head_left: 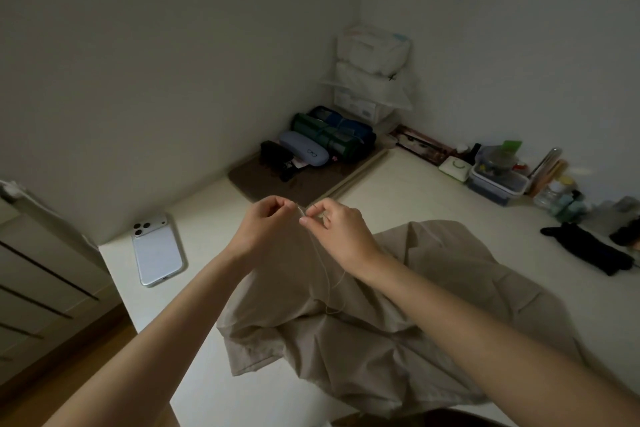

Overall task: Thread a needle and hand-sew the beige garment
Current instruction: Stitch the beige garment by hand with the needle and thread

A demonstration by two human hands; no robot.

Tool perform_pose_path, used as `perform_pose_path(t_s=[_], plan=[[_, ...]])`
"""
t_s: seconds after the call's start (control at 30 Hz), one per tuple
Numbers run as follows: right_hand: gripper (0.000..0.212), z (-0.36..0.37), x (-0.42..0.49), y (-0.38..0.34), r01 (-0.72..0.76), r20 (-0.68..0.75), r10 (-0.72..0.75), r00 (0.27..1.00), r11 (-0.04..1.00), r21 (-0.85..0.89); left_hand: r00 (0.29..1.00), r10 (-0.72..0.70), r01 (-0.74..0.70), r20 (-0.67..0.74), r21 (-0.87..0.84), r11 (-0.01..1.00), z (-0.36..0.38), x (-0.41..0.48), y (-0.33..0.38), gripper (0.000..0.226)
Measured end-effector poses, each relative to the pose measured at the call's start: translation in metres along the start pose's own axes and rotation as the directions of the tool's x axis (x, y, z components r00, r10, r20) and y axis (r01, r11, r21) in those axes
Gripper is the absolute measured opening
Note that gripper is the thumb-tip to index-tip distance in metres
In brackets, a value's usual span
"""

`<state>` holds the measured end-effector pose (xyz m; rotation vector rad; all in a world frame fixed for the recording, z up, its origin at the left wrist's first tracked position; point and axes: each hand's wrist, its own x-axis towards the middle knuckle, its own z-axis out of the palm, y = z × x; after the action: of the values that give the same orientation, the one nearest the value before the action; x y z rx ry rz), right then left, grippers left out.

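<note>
From the head view, a pale cream surface (415,184) is running into the corner of a room with two plain white walls, and the light is lying dim over it. One beige garment (398,305) is lying crumpled on the near part of the surface, spilling over its front edge. Two bare hands are meeting above the garment's far edge. The left hand (266,218) is keeping its grip pressed together on a thin needle (300,211), though the needle is showing too small to be sure of. The right hand (337,224) is pinching a pale thread (322,263) just beside it, and the thread is hanging down to the fabric. One white phone (157,250) is lying face down to the left. One brown mat (277,184) in the corner is carrying one blue glasses case (304,148) and some rolled dark pouches. One clear container (497,177) is standing along the right wall, and one dark cloth (588,250) is lying near it
</note>
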<state>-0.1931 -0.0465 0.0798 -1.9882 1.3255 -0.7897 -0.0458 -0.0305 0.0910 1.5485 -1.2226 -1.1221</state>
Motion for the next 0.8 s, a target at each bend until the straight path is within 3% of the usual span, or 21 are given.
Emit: perform_pose_path(t_s=[0.17,0.37,0.7,0.8], plan=[[0.014,0.001,0.009,-0.001,-0.024,-0.048,0.021,0.999,0.998,-0.054,1.000,-0.001,0.000,0.021,0.013,1.000,0.001,0.001,0.002,0.021],[0.015,-0.003,0.013,-0.006,-0.018,-0.052,0.015,0.999,0.998,-0.061,0.998,-0.002,0.006,-0.055,0.061,0.998,-0.004,0.004,0.002,0.020],[0.014,0.010,-0.006,-0.002,0.140,0.107,-0.122,0.987,0.975,-0.171,0.997,0.026,-0.021,-0.076,0.075,0.997,-0.001,0.008,-0.005,0.014],[0.020,0.006,-0.004,0.000,0.129,0.071,-0.125,0.990,0.990,-0.054,0.998,0.028,-0.026,-0.059,0.026,0.999,-0.001,0.006,-0.004,0.015]])
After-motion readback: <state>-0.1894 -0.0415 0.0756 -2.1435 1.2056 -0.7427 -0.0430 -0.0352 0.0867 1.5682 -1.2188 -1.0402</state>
